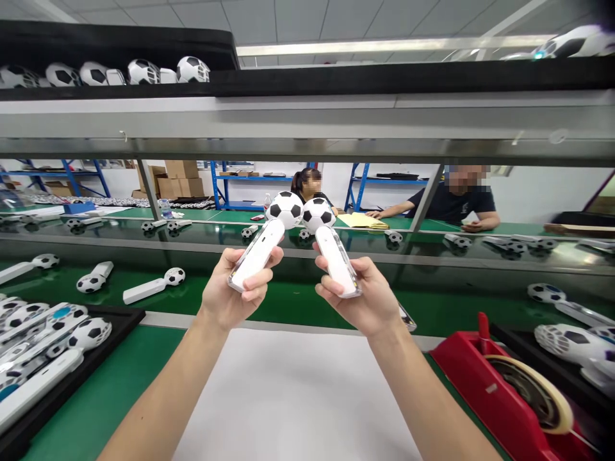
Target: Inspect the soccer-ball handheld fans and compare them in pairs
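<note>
My left hand (pixel 221 291) is closed around the handle of a white handheld device with a soccer-ball head (pixel 259 255). In my right hand (pixel 372 298), the fingers grip a second such device (pixel 335 259), whose side shows an exposed edge with metallic parts. Both are raised in front of me, tilted inward with the balls at the top. Their ball heads are side by side; I cannot tell whether they touch. Below my hands lies a white sheet (pixel 298 397) on the bench. Part of another piece (pixel 407 319) shows behind my right wrist.
More ball-headed devices lie on the green conveyor (pixel 288 298). Black trays of parts stand at left (pixel 129 317) and right (pixel 509 336). A red tape dispenser (pixel 466 365) sits at right. Overhead runs a loaded shelf (pixel 307 121). Two people (pixel 312 186) (pixel 451 205) sit opposite.
</note>
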Action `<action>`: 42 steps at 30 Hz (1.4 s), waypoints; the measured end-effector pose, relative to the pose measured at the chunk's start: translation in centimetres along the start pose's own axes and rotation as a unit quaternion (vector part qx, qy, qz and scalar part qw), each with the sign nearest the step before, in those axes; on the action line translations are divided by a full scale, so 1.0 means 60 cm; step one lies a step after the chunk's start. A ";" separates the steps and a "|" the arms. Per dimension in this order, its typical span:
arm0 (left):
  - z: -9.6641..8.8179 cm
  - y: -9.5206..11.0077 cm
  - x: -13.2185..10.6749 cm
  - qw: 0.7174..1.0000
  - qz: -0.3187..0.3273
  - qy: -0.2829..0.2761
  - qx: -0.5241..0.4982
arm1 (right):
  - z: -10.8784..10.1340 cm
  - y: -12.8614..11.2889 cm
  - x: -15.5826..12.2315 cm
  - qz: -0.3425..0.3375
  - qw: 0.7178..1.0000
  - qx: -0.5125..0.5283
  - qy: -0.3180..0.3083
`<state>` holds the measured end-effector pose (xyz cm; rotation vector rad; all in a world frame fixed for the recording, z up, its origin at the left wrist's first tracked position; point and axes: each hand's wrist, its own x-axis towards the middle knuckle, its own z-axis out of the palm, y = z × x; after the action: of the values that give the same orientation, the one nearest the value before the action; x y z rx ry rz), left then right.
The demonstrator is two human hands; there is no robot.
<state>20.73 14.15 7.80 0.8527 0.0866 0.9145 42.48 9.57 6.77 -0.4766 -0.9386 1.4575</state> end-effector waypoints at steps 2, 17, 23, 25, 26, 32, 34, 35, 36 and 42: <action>0.002 -0.002 -0.002 0.999 0.014 0.001 0.037 | 0.002 -0.002 -0.003 -0.003 1.000 -0.017 0.007; 0.018 -0.030 0.001 0.942 0.171 0.009 0.289 | 0.015 0.026 -0.008 -0.148 0.957 -0.249 0.021; 0.019 -0.034 0.002 0.947 0.160 0.009 0.277 | 0.016 0.022 -0.008 -0.139 0.964 -0.227 -0.001; 0.020 -0.033 0.001 0.951 0.153 0.013 0.269 | 0.016 0.020 -0.008 -0.133 0.966 -0.222 -0.007; 0.021 -0.032 0.001 0.953 0.144 0.015 0.265 | 0.017 0.020 -0.009 -0.130 0.967 -0.221 -0.008; 0.021 -0.027 -0.002 0.965 0.080 -0.008 0.250 | 0.019 0.014 -0.013 -0.096 0.974 -0.206 -0.006; 0.019 -0.029 -0.001 0.966 0.088 -0.021 0.243 | 0.019 0.014 -0.012 -0.092 0.973 -0.210 -0.011; 0.019 -0.031 -0.001 0.966 0.097 -0.022 0.238 | 0.018 0.014 -0.012 -0.094 0.973 -0.212 -0.014; 0.019 -0.032 0.000 0.966 0.107 -0.019 0.234 | 0.019 0.014 -0.012 -0.099 0.972 -0.214 -0.016; 0.025 -0.034 -0.002 0.966 0.076 0.003 0.246 | 0.023 0.015 -0.012 -0.091 0.971 -0.221 0.000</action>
<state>22.61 12.46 7.41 1.3316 0.2649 1.0594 40.96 8.62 6.73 -0.6949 -1.2808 1.0807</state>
